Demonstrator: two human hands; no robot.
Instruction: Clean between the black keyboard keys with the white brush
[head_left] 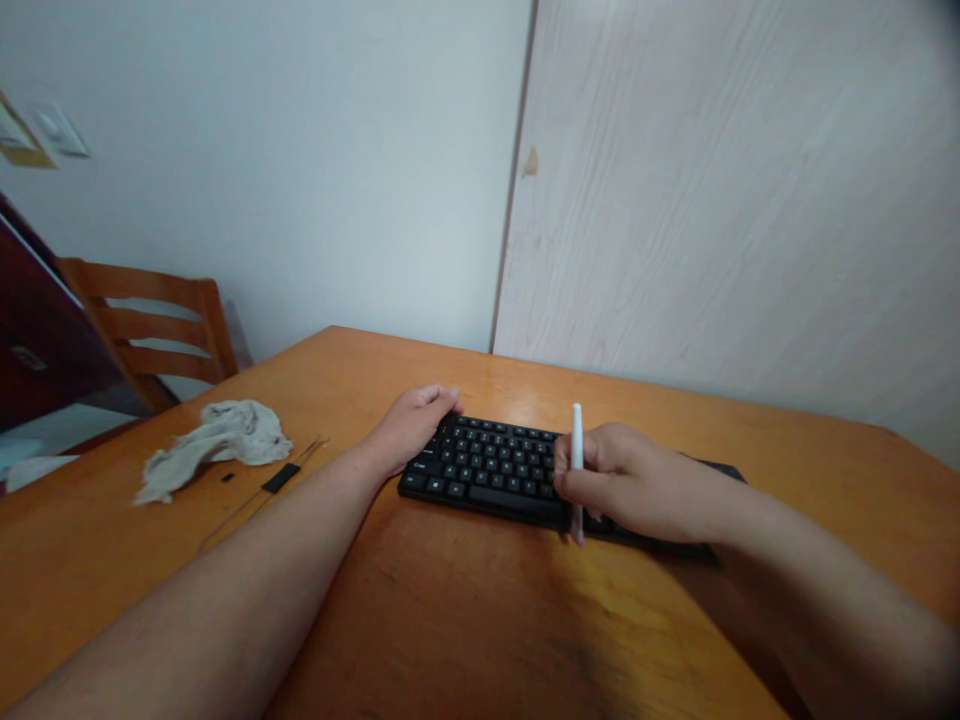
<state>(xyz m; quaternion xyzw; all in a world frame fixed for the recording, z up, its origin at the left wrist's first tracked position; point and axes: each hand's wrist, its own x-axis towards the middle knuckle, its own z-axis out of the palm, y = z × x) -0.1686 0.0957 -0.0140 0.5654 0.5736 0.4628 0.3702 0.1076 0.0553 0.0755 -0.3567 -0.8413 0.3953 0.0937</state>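
A black keyboard (499, 460) lies on the wooden table in front of me, its keys facing up. My left hand (417, 425) grips the keyboard's far left corner, thumb along the edge, with the other fingers mostly hidden. Over the right half of the keyboard, my right hand (626, 475) is closed around a slim white pen-like stick (577, 435). The stick stands nearly upright, its lower end near the keyboard's front edge; what tip it has is too blurred to tell. My right hand and forearm hide much of the keys on that side.
Left of my left forearm lie a crumpled whitish cloth (217, 440), a small black piece (227, 478) and a black block with thin wires (281, 478). A wooden chair (161, 320) stands beyond the table's (420, 620) left edge. A wall (360, 180) rises behind the table.
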